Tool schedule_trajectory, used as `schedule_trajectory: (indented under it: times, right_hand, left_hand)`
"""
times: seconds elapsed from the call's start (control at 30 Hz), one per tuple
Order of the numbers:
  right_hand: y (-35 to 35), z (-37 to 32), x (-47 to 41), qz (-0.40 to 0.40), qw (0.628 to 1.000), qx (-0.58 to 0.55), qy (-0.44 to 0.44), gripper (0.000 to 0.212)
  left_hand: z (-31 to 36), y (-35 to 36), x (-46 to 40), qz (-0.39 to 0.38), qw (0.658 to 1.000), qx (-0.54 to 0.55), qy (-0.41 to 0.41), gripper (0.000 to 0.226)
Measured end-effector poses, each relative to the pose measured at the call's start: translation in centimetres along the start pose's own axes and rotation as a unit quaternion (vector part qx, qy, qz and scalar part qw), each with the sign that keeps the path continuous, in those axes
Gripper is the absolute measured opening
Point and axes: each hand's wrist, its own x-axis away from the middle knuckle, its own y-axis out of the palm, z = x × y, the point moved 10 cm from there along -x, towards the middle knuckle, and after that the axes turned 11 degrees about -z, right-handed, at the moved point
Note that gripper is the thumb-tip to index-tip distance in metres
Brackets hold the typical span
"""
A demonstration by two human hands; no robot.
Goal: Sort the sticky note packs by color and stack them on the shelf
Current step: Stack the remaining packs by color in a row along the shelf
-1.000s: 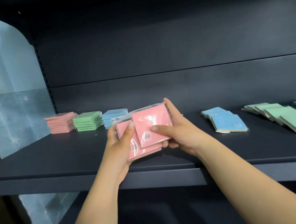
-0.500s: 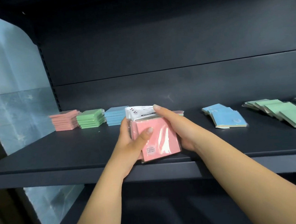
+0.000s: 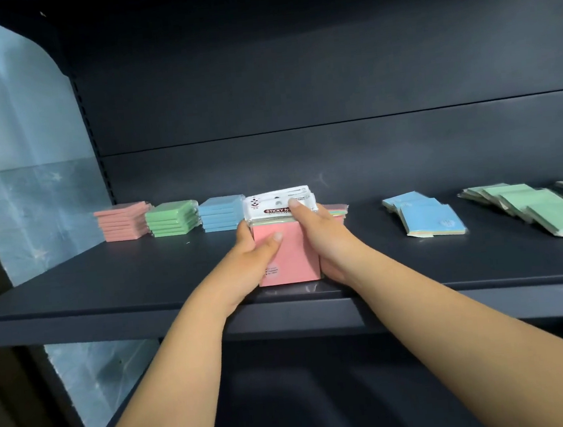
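Packs of pink notes [image 3: 287,257] are now squared upright at shelf [image 3: 109,292] front edge, both hands [image 3: 249,254] [image 3: 324,240] gripping them; pink stack [image 3: 122,221] next.

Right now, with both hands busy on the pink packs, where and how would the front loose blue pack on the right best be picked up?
Probably by its near edge, from the front. The front blue pack lies flat, topmost in an overlapping row, so nothing covers it, and its near edge faces the bare shelf. The right hand is nearer, but like the left hand it grips the pink packs.
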Motion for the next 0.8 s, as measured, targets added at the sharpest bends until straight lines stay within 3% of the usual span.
schedule_trajectory:
  times: [0.2,0.3,0.4,0.47,0.6,0.73,0.8]
  right_hand:
    - [-1.0,-1.2,0.2,0.036,0.994,0.099,-0.024,0.047]
    - [-1.6,-1.5,-0.1,0.068,0.985,0.158,0.001,0.066]
    - [-1.5,-1.4,-0.7,0.033,0.983,0.174,0.046,0.084]
    - [-1.2,-2.3,-1.3,0.007,0.983,0.183,0.030,0.075]
    - [-2.2,-3.6,-2.5,0.056,0.983,0.172,0.010,0.062]
    - [-2.1,-2.2,-3.4,0.012,0.980,0.179,0.082,0.053]
    - [-2.1,-1.1,-3.7,-0.031,0.980,0.153,0.124,0.061]
  left_hand:
    - [0.0,0.2,-0.1,-0.010,0.999,-0.048,-0.022,0.052]
    - [0.7,-0.1,-0.2,0.018,0.999,-0.034,0.004,0.040]
    - [0.8,-0.6,0.0,0.051,0.997,0.051,0.024,0.022]
    - [1.1,-1.2,-0.2,0.089,0.987,0.129,0.045,0.017]
    - [1.7,-0.9,-1.5,0.109,0.976,0.182,0.044,0.012]
    - [0.2,-1.4,-2.4,0.149,0.969,0.195,0.014,0.014]
    - [-0.8,-1.6,-2.5,0.163,0.966,0.199,-0.003,0.016]
